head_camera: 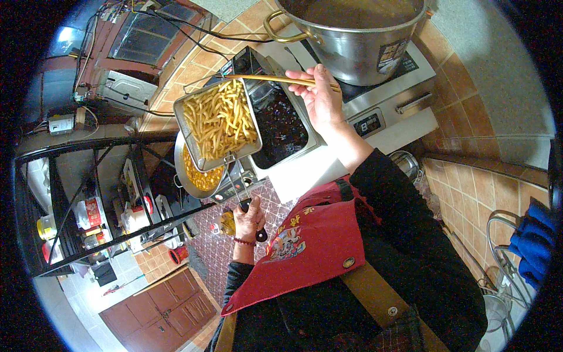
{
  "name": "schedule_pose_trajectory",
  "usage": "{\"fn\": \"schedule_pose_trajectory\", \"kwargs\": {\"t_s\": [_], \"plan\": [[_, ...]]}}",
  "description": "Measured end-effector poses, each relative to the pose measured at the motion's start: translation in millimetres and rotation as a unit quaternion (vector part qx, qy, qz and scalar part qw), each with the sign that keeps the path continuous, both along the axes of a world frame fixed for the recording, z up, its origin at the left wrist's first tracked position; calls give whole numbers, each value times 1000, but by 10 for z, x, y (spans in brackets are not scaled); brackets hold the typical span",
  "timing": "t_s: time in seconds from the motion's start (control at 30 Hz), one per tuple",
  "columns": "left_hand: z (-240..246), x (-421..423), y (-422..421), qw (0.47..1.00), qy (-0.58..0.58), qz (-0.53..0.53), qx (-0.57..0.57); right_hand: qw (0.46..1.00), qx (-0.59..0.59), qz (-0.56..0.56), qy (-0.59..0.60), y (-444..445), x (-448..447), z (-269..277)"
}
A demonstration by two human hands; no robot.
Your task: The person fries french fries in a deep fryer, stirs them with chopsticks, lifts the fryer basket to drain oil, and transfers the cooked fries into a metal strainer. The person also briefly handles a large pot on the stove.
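Note:
My left hand (250,220) is closed around the black handle of a rectangular wire fryer basket (259,145). French fries (220,121) fill the basket, which is held up above the counter, partly over a round pan. Chopsticks (272,78) are pinched in my right hand (323,99), their tips at the basket's far rim. Below and right of the basket lies the fryer well (281,136), with dark oil and bubbles in it. The round metal pan (179,154) holds an orange-yellow stew with chunks; the basket hides part of it.
A large steel stockpot (352,53) with brass-coloured handles stands on an induction cooker (396,105) at the upper right. Black shelving (101,176) with packages is at the left. Cables (193,39) run along the tiled back wall. A blue cloth (532,246) hangs at the right.

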State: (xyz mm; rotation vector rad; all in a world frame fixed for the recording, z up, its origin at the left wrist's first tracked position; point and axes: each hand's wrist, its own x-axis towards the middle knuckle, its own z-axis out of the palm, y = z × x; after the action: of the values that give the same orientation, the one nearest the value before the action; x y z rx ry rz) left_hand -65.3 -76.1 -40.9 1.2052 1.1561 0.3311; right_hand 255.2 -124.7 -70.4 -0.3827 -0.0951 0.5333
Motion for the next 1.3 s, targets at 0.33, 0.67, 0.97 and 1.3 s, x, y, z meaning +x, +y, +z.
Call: {"fn": "schedule_pose_trajectory", "kwargs": {"t_s": [0.33, 0.67, 0.97, 1.3], "plan": [[11, 13, -21, 1000, 7, 2, 2, 1000, 4, -3, 1, -11, -9, 0], [-9, 5, -46, 1000, 2, 5, 7, 1000, -3, 2, 16, -27, -7, -8], [-4, 2, -52, 1000, 9, -7, 8, 1000, 13, 3, 5, -43, -5, -29], [45, 57, -87, 1000, 7, 7, 13, 1000, 2, 4, 11, -47, 9, 22]]}}
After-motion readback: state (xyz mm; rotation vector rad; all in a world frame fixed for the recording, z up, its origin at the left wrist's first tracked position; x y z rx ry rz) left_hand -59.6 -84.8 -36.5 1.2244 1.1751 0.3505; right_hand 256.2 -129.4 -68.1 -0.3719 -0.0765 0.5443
